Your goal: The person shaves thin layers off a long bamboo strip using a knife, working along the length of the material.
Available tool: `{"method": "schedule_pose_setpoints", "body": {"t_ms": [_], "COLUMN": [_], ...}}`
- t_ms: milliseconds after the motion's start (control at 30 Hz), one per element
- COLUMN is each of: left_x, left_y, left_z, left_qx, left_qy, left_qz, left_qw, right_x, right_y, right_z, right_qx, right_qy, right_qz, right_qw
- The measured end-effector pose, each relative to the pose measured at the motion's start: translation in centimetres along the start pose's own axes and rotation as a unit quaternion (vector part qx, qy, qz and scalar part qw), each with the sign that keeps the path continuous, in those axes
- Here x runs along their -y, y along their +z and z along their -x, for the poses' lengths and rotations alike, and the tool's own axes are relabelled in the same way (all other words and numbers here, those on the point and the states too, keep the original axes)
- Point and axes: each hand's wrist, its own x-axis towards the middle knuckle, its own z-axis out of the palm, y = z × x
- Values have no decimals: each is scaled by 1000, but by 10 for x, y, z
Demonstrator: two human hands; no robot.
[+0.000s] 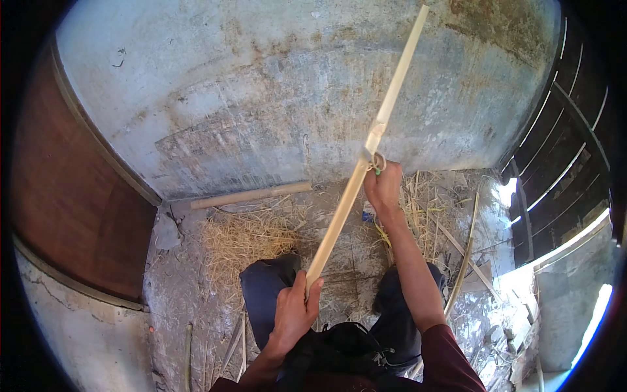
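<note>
At my far left stood a brown wooden door (72, 196), its edge meeting the grey plastered wall (261, 98) that rose straight ahead of me. The room between them and my knees was narrow. A short pale pole (251, 195) lay on the floor along the foot of the wall, well apart from my hands.

The floor (179, 287) was rough concrete, littered with loose dry straw (245, 238) in a heap just left of my knees.

My left hand (294, 313) was low, near my lap, with its fingers (312, 297) clenched around the lower end of a long split bamboo strip (366, 163). The strip ran upward and to the right, tilted, crossing in front of the wall, and its top end reached the upper rim of the view. Nothing touched it along that free upper length.

My right hand (384, 186) was higher and farther out, fingers closed around the strip at about its middle, just below a break or notch in it. A small green bit showed at my grip; I could not tell what it was.

More straw and a thin curved cane (465, 251) lay on the floor to the right. Beyond them stood a dark slatted gate (562, 150), with bright daylight coming through its gaps.
</note>
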Motion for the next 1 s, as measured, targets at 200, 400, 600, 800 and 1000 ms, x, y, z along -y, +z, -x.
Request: {"method": "schedule_pose_setpoints", "body": {"t_ms": [200,400,600,800,1000], "left_x": [-3,-6,-3,2,13], "left_y": [9,14,10,5,2], "left_z": [11,9,12,16,7], "left_qx": [13,34,39,53,29], "left_qy": [17,-2,0,-49,-13], "left_qz": [5,31,16,36,21], "left_qw": [1000,999,999,997,999], "right_x": [7,-21,-31,-31,-26], "right_y": [-24,-18,-21,-17,-12], "right_z": [-14,-13,-18,-16,-9], "right_qx": [-19,-67,-71,-31,73], "right_qy": [-68,-53,-40,10,38], "right_qz": [32,87,131,83,3], "right_qw": [997,993,988,996,997]}}
